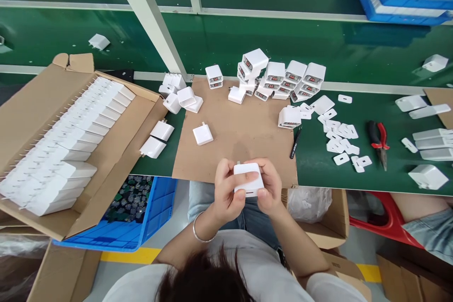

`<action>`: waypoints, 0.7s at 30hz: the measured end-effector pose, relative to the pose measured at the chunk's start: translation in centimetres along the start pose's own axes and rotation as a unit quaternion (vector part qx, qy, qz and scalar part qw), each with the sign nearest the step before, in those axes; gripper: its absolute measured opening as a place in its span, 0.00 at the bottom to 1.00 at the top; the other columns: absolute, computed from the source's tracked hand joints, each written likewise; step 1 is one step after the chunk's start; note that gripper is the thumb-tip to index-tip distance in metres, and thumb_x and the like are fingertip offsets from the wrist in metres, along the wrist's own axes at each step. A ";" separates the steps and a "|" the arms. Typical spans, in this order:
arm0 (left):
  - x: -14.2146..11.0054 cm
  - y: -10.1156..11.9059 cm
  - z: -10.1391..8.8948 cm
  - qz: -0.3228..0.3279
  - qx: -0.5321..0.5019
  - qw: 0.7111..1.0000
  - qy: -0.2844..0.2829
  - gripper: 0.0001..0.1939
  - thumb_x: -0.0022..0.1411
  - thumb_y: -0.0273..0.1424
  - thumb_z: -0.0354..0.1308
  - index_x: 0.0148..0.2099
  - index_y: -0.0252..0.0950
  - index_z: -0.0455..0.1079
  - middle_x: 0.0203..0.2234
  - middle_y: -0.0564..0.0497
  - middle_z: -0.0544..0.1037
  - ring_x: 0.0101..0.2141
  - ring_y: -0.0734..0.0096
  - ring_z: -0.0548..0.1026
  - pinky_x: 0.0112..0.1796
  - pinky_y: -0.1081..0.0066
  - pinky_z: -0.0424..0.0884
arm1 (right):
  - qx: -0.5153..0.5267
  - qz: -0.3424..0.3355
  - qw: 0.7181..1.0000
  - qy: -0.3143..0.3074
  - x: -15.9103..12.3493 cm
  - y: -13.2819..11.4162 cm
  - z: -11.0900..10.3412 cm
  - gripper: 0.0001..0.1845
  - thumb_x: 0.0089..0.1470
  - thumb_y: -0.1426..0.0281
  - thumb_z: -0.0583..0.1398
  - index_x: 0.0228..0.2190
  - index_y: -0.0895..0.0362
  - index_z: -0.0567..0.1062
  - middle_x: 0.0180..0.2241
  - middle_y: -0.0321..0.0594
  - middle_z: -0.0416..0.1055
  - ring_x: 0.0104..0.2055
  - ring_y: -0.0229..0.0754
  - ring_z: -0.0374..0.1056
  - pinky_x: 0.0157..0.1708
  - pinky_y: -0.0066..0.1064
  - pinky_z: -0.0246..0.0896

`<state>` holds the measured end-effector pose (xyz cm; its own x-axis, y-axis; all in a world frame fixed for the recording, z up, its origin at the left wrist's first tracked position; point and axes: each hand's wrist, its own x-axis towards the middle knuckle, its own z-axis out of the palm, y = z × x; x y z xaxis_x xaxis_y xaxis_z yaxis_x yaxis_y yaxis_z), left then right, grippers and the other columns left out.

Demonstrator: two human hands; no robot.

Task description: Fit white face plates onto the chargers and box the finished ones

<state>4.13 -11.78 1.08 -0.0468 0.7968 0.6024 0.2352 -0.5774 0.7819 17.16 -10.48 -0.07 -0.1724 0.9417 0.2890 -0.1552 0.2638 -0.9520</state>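
A white plug-in charger (248,179) is held between both hands at the near edge of the cardboard sheet (240,137). My left hand (228,191) grips its left side, fingers lying across the top face. On its right side my right hand (269,184) closes round it, thumb at the front corner. One slot shows in the end facing me, and prongs stick out at the far side. Another white charger (203,134) lies alone on the cardboard. Behind it, open white charger housings (274,73) are stacked with circuit parts showing inside.
At left, a cardboard box (141,99) holds rows of finished-looking chargers, above a blue crate (155,212) of circuit boards. Small white end plates (341,159), a black pen (296,142) and red-handled pliers (379,144) lie right. A beam (148,14) rises behind. Another person's arm (421,205) shows at far right.
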 end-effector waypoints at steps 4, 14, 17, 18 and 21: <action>0.0 0.3 0.0 -0.065 0.009 0.998 -0.006 0.20 0.76 0.43 0.45 0.56 0.44 0.75 0.34 0.50 0.64 0.36 0.65 0.64 0.33 0.67 0.64 | 0.012 0.038 0.998 0.038 0.0 0.2 0.6 0.25 0.61 0.46 0.57 0.48 0.51 0.72 0.39 0.41 0.74 0.35 0.45 0.70 0.32 0.36 0.68; 0.2 0.1 -0.6 -0.090 0.061 0.989 -0.099 0.23 0.77 0.44 0.43 0.63 0.44 0.72 0.35 0.49 0.65 0.37 0.65 0.63 0.38 0.65 0.64 | 0.043 0.118 0.991 0.042 0.3 0.8 -0.1 0.29 0.61 0.42 0.51 0.46 0.52 0.71 0.38 0.42 0.72 0.35 0.47 0.69 0.33 0.38 0.65; 0.1 0.1 -0.6 -0.075 0.061 0.991 -0.094 0.23 0.76 0.45 0.44 0.60 0.45 0.74 0.35 0.49 0.63 0.37 0.64 0.63 0.36 0.65 0.65 | 0.021 0.101 0.994 0.031 0.0 0.8 -0.3 0.29 0.61 0.41 0.53 0.46 0.51 0.71 0.38 0.42 0.72 0.35 0.47 0.69 0.34 0.39 0.67; 0.1 0.2 -0.5 -0.075 0.059 0.991 -0.092 0.23 0.76 0.45 0.44 0.59 0.45 0.75 0.35 0.49 0.63 0.37 0.64 0.64 0.36 0.65 0.65 | 0.008 0.097 0.995 0.029 -0.2 0.9 -0.4 0.29 0.61 0.41 0.53 0.46 0.51 0.71 0.37 0.42 0.72 0.35 0.47 0.68 0.33 0.39 0.67; 0.1 0.3 -0.4 -0.096 0.047 0.991 -0.077 0.24 0.76 0.46 0.43 0.55 0.43 0.77 0.34 0.48 0.65 0.36 0.64 0.64 0.36 0.64 0.66 | -0.024 0.098 0.994 0.032 -0.5 0.9 -0.3 0.30 0.61 0.40 0.52 0.47 0.51 0.70 0.36 0.42 0.71 0.33 0.46 0.68 0.31 0.38 0.67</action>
<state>3.76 -11.91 1.41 0.0476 0.9125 0.4062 0.3264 -0.3985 0.8571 17.38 -10.64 -1.09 -0.1315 0.9871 0.0918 -0.0781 0.0820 -0.9936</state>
